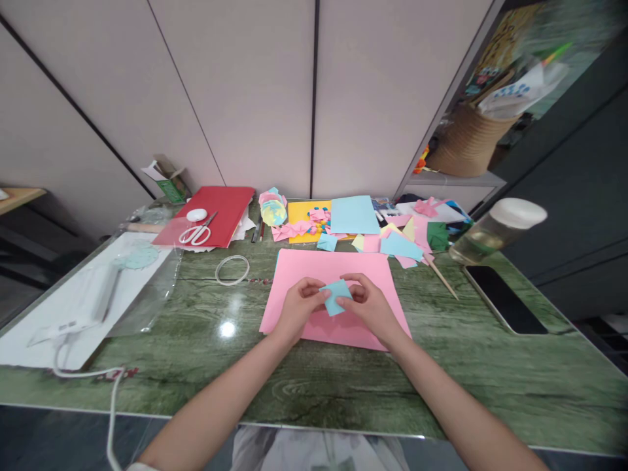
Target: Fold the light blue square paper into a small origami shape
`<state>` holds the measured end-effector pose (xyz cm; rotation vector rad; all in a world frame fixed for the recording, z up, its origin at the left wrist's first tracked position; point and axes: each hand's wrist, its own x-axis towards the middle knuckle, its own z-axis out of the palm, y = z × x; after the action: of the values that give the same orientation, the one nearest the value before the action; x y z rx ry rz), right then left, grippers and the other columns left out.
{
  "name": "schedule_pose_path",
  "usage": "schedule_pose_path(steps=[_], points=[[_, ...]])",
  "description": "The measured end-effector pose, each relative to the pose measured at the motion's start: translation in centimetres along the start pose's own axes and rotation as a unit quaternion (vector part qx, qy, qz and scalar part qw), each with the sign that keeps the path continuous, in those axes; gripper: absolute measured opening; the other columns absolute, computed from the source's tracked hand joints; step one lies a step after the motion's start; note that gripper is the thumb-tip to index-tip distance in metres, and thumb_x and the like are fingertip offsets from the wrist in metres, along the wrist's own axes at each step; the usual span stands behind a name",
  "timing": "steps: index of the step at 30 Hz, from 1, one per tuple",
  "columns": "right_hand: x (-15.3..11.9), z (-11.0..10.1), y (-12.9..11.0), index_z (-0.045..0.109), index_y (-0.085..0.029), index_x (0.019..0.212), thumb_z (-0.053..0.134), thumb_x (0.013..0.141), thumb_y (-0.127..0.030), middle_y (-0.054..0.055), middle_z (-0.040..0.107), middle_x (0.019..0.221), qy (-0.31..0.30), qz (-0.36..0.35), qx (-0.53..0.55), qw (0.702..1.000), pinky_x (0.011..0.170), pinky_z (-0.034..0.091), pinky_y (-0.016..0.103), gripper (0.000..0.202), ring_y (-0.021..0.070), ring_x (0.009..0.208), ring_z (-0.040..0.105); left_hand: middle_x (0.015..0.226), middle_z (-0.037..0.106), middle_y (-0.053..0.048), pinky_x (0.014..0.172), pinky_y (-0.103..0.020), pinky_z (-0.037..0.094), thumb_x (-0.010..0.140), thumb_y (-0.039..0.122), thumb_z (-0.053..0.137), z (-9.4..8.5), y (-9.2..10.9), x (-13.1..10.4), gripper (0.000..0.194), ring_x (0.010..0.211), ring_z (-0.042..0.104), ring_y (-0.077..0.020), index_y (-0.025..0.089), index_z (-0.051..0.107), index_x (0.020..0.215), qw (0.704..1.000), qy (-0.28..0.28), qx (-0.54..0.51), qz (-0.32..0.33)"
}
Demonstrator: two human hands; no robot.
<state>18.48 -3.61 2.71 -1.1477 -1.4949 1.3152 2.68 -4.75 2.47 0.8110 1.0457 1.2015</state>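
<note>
Pale blue, that small paper piece (pixel 336 302), and it's right over the middle of the pink sheet (pixel 338 263) as I look on! Left hand (pixel 301 304) has thumb and fingers clamped on one side of it; right hand (pixel 370 304) pinches the other side, thumb pressed flat on the face, fingertips partly hidden behind. Just past the far edge of the pink sheet sits a blue square (pixel 327 242), with a larger blue sheet (pixel 356 214) beyond. Off to the left of the pink sheet, a white ring (pixel 232 284) lies on the table (pixel 196 314), and farther out the scissors (pixel 205 227) rest on red paper (pixel 230 209). Over on the right of the pink sheet: a wooden stick (pixel 444 279), then a dark-screened phone (pixel 505 299), lying flat
</note>
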Motion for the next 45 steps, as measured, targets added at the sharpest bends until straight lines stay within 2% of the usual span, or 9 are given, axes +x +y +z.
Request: schedule_pose_path(steps=[12, 15, 18, 24, 31, 34, 38, 42, 45], points=[[-0.1, -0.1, -0.5, 0.049, -0.021, 0.099, 0.062, 0.068, -0.034, -0.001, 0.057, 0.066, 0.045, -0.001, 0.023, 0.999, 0.06, 0.044, 0.028, 0.036, 0.0142, 0.063, 0.055, 0.056, 0.058, 0.004, 0.064, -0.025, 0.048, 0.057, 0.027, 0.073, -0.5, -0.6, 0.5, 0.029, 0.057, 0.057, -0.0085, 0.015, 0.058, 0.08, 0.999, 0.006, -0.039, 0.004], [-0.2, -0.3, -1.0, 0.048, -0.023, 0.102, 0.059, 0.071, -0.033, 0.002, 0.06, 0.086, 0.022, -0.045, 0.024, 0.998, 0.072, 0.046, 0.031, 0.034, 0.0162, 0.082, 0.057, 0.062, 0.062, 0.002, 0.067, -0.025, 0.048, 0.056, 0.026, 0.074, -0.6, -0.4, 0.6, 0.029, 0.062, 0.059, -0.0099, 0.016, 0.059, 0.079, 0.996, 0.016, -0.08, -0.024], [-0.4, -0.4, -1.7, 0.049, -0.025, 0.105, 0.061, 0.071, -0.029, 0.005, 0.054, 0.108, -0.004, -0.102, -0.013, 0.995, 0.083, 0.043, 0.034, 0.036, 0.0177, 0.099, 0.052, 0.072, 0.066, 0.0, 0.068, -0.024, 0.047, 0.056, 0.025, 0.074, -0.7, -0.2, 0.8, 0.029, 0.068, 0.062, -0.0113, 0.017, 0.059, 0.079, 0.988, 0.024, -0.138, -0.061], [-0.6, -0.6, -1.9, 0.058, -0.023, 0.091, 0.057, 0.073, -0.022, 0.004, 0.058, 0.094, 0.048, -0.174, -0.161, 0.97, 0.08, 0.044, 0.035, 0.018, 0.0174, 0.091, 0.054, 0.074, 0.066, -0.001, 0.066, -0.023, 0.047, 0.056, 0.022, 0.074, -0.9, -0.3, 1.0, 0.028, 0.067, 0.062, -0.0111, 0.016, 0.059, 0.079, 0.985, 0.02, -0.153, -0.08], [-0.9, -0.8, -1.7, 0.062, -0.024, 0.081, 0.054, 0.074, -0.016, 0.004, 0.057, 0.093, 0.092, -0.23, -0.218, 0.944, 0.082, 0.043, 0.035, 0.013, 0.0178, 0.091, 0.054, 0.074, 0.064, -0.001, 0.062, -0.022, 0.045, 0.056, 0.023, 0.074, -0.6, 0.2, 0.5, 0.029, 0.066, 0.06, -0.0115, 0.016, 0.059, 0.081, 0.987, -0.009, -0.138, -0.079], [-0.8, -0.8, -1.8, 0.062, -0.024, 0.078, 0.055, 0.073, -0.017, 0.004, 0.057, 0.092, 0.086, -0.224, -0.211, 0.948, 0.082, 0.043, 0.035, 0.012, 0.0179, 0.09, 0.054, 0.074, 0.064, -0.001, 0.062, -0.023, 0.045, 0.057, 0.024, 0.074, -0.4, 0.4, 0.4, 0.029, 0.066, 0.059, -0.0111, 0.016, 0.06, 0.081, 0.99, -0.02, -0.12, -0.074], [-0.8, -0.8, -1.9, 0.061, -0.023, 0.084, 0.056, 0.072, -0.02, 0.004, 0.057, 0.095, 0.055, -0.184, -0.151, 0.97, 0.084, 0.042, 0.036, 0.014, 0.0186, 0.092, 0.053, 0.071, 0.063, 0.0, 0.062, -0.022, 0.045, 0.055, 0.024, 0.075, -0.6, 0.2, 0.6, 0.028, 0.063, 0.058, -0.0098, 0.014, 0.06, 0.077, 0.992, 0.006, -0.118, -0.052], [-0.8, -0.7, -1.5, 0.051, -0.022, 0.106, 0.048, 0.079, -0.027, 0.005, 0.057, 0.101, -0.008, -0.102, 0.004, 0.995, 0.082, 0.043, 0.034, 0.028, 0.0179, 0.095, 0.053, 0.069, 0.063, 0.0, 0.064, -0.023, 0.045, 0.055, 0.025, 0.074, -0.6, 0.0, 0.7, 0.028, 0.064, 0.058, -0.0102, 0.014, 0.059, 0.076, 0.994, 0.024, -0.108, -0.021], [-0.6, -0.2, -1.0, 0.053, -0.02, 0.104, 0.052, 0.077, -0.034, 0.005, 0.059, 0.095, -0.028, -0.036, 0.01, 0.999, 0.076, 0.044, 0.031, 0.031, 0.0174, 0.087, 0.055, 0.069, 0.063, 0.0, 0.062, -0.023, 0.045, 0.056, 0.025, 0.074, -0.5, -0.2, 0.6, 0.027, 0.063, 0.057, -0.0098, 0.014, 0.059, 0.076, 0.996, 0.026, -0.082, -0.001]])
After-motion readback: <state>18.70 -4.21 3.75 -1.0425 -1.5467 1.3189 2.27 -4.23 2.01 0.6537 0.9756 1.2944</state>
